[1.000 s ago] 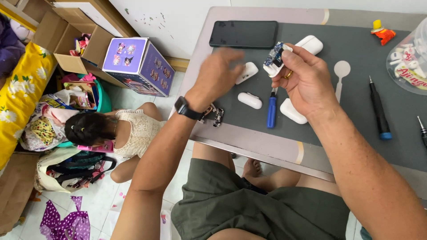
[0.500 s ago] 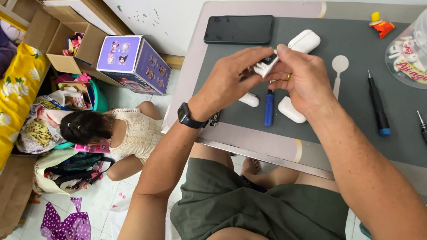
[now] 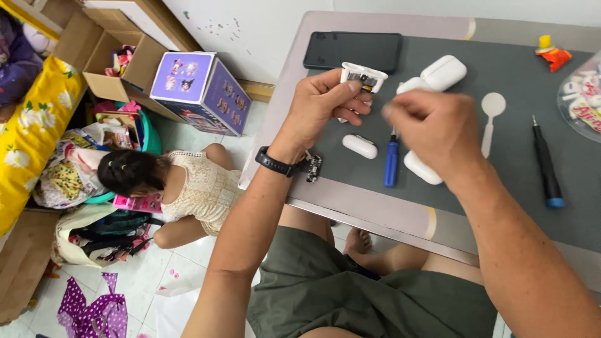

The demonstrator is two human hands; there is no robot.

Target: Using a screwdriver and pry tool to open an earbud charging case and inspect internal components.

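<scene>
So the left hand has its fingers curled tight around a small white case with its insides showing at the top, holding it up above the counter around the upper middle of the frame. There's a black watch on that wrist. The right hand is just to the right of it, fingers pinched together in a loose fist, a bit blurred; can't tell if it's actually got anything in the pinch. The two hands are close together but not touching.

Under them there's a dark grey mat covering most of the counter. On it: a blue screwdriver lying straight up and down between the hands, a small white oval shell just left of it, and another white piece just right of it, half under the right wrist. A bigger white case part sits above the right hand. A black phone lies face up at the top of the mat, right behind the held case. Further right there's a white spoon-shaped pry tool and a black screwdriver with a blue tip. A little metal bit rests on the counter by the left wrist.

On the left of the frame, down on the floor, a child sits near a purple box.
</scene>
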